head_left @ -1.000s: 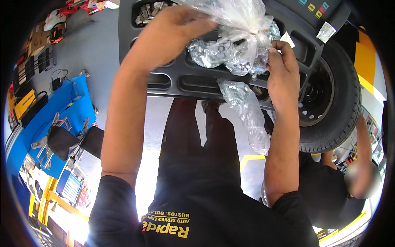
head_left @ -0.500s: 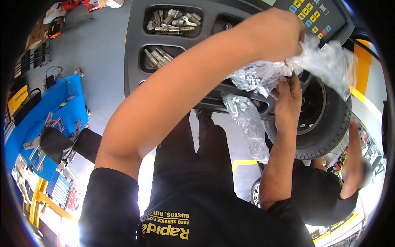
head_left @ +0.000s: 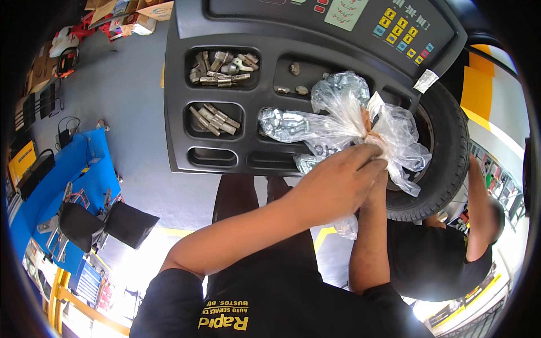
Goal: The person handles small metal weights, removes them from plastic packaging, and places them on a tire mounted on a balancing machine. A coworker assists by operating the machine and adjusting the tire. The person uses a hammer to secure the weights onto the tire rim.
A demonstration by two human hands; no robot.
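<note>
Black tray (head_left: 220,94), clear plastic bags (head_left: 290,125), crinkled, bunched

Boxes (head_left: 156,10) grouped at upper left; blue machine (head_left: 100,149) seen below; tyre (head_left: 451,155) seen at right, co-worker (head_left: 434,259) just beyond.

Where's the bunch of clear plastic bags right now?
In the head view, the bunch of clear plastic bags is right of centre, over the black tray, partly hiding the wheel, with the left hand at its neck.

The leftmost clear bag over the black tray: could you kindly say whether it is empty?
Not empty: silvery pieces show through the clear bag at its left end; how full, cannot tell.
</note>
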